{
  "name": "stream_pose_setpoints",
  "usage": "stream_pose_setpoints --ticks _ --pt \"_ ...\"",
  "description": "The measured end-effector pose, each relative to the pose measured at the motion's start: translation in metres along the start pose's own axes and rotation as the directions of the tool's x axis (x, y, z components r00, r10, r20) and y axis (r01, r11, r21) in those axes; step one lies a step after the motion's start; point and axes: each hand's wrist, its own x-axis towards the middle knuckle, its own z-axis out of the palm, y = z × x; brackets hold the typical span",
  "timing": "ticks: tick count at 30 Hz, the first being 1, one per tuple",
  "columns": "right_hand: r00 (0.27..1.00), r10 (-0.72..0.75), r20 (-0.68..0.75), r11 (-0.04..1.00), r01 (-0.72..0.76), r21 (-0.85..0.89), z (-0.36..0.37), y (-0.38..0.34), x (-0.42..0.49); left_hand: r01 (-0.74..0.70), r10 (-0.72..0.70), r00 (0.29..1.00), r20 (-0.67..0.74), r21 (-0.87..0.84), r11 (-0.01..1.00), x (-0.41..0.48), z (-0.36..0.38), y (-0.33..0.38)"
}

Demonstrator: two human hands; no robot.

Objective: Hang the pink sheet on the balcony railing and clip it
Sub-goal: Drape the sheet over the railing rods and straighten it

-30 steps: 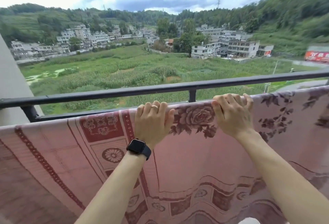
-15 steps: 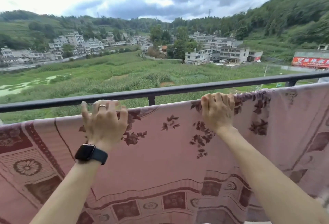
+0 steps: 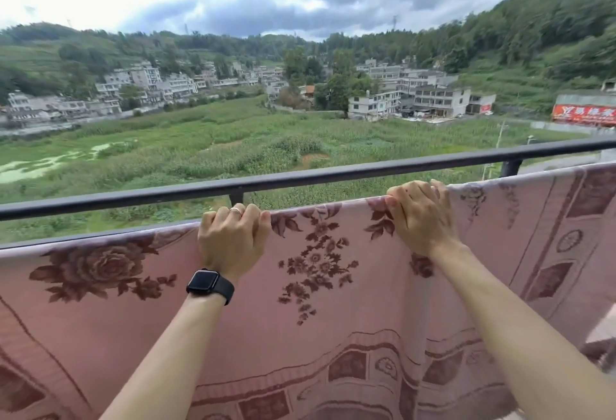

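Two-handed hold: left grip (image 3: 233,243) and right grip (image 3: 421,219) clench the top edge of the pink sheet (image 3: 333,319), draped just below the balcony railing (image 3: 333,176). Lettering on a distant red billboard (image 3: 583,115) is unreadable.

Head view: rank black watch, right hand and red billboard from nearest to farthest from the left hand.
1. black watch, at the left hand's wrist.
2. right hand, rightward on the pink sheet.
3. red billboard, far right distance.
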Motion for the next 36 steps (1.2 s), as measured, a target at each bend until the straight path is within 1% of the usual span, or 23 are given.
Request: stream_pose_setpoints --ticks 2,3,4,5,6,7,8,9,10,12,13,15,17,18,21,22,24,26,28,30,33,34,36 --pt "0.993 0.074 -0.095 0.997 -0.072 0.025 0.004 0.014 -0.006 0.007 -0.007 0.999 -0.044 0.004 1.000 -0.004 0.001 0.000" --pt "0.988 0.082 -0.130 0.997 -0.080 0.019 0.008 0.025 -0.010 0.012 -0.012 0.999 -0.050 0.010 1.000 -0.007 0.001 -0.001" --pt "0.987 0.055 -0.151 0.998 -0.053 0.018 0.011 0.035 -0.014 0.037 -0.037 0.999 -0.039 0.010 0.999 -0.009 0.000 -0.003" --pt "0.986 0.008 -0.168 1.000 -0.006 0.016 0.012 0.042 -0.013 0.088 -0.088 0.996 0.000 -0.015 0.996 -0.008 -0.004 -0.002" --pt "0.987 0.000 -0.162 0.999 0.008 0.047 0.011 0.048 -0.008 0.160 -0.156 0.986 0.062 -0.054 0.986 -0.006 -0.008 0.002" --pt "0.988 0.027 -0.154 0.995 -0.013 0.097 0.010 0.049 -0.002 0.233 -0.221 0.967 0.127 -0.085 0.969 -0.003 -0.012 0.010" --pt "0.986 0.064 -0.157 0.991 -0.044 0.127 0.010 0.048 0.002 0.276 -0.259 0.952 0.163 -0.089 0.957 0.001 -0.016 0.021" --pt "0.979 0.091 -0.183 0.990 -0.069 0.124 0.011 0.046 0.003 0.270 -0.256 0.954 0.156 -0.081 0.959 0.005 -0.019 0.036" --pt "0.972 0.099 -0.214 0.992 -0.078 0.104 0.014 0.043 0.002 0.221 -0.208 0.968 0.136 -0.088 0.971 0.012 -0.022 0.056" --pt "0.965 0.086 -0.246 0.993 -0.063 0.097 0.013 0.043 -0.002 0.081 -0.063 0.991 0.115 -0.160 0.984 0.025 -0.024 0.106" --pt "0.966 0.066 -0.252 0.994 -0.043 0.097 0.013 0.044 -0.004 0.025 0.001 0.992 0.129 -0.197 0.980 0.030 -0.021 0.133" --pt "0.974 0.008 -0.227 0.996 0.012 0.089 0.013 0.050 -0.006 -0.049 0.086 0.983 0.164 -0.217 0.975 0.039 -0.010 0.180" --pt "0.985 -0.044 -0.168 0.996 0.057 0.073 0.013 0.066 -0.002 -0.087 0.123 0.975 0.184 -0.190 0.978 0.046 0.002 0.205" --pt "0.987 -0.040 -0.155 0.997 0.050 0.058 0.012 0.082 0.002 -0.100 0.128 0.977 0.171 -0.164 0.981 0.048 0.008 0.208" --pt "0.982 0.100 -0.163 0.995 -0.097 0.021 0.001 0.158 0.014 -0.110 0.125 0.986 0.108 -0.135 0.985 0.050 0.017 0.196" --pt "0.981 0.119 -0.154 0.993 -0.120 0.001 -0.005 0.183 0.016 -0.124 0.135 0.986 0.095 -0.116 0.986 0.050 0.018 0.193" --pt "0.992 0.068 -0.105 0.997 -0.072 -0.039 -0.011 0.220 0.016 -0.130 0.137 0.987 0.084 -0.087 0.988 0.050 0.017 0.197" --pt "0.998 0.009 -0.064 1.000 -0.009 -0.004 -0.014 0.237 0.015 -0.093 0.097 0.994 0.058 -0.077 0.993 0.050 0.018 0.204" --pt "0.995 -0.057 -0.077 0.998 0.058 0.012 -0.012 0.248 0.012 -0.060 0.062 0.998 0.029 -0.051 0.997 0.048 0.017 0.207" --pt "0.992 -0.099 -0.073 0.995 0.100 0.001 -0.013 0.265 0.012 -0.058 0.059 0.998 0.037 -0.017 0.998 0.045 0.015 0.207" --pt "0.999 -0.027 -0.034 1.000 0.027 0.009 -0.020 0.298 0.014 -0.038 0.037 0.997 0.069 0.015 0.999 0.043 0.011 0.209" --pt "1.000 0.006 -0.021 1.000 -0.005 0.018 -0.022 0.311 0.014 -0.004 0.003 0.997 0.079 0.015 1.000 0.043 0.010 0.212" --pt "0.998 0.067 -0.016 0.997 -0.067 0.038 -0.026 0.341 0.014 0.131 -0.133 0.985 0.107 0.020 0.991 0.046 0.010 0.223"
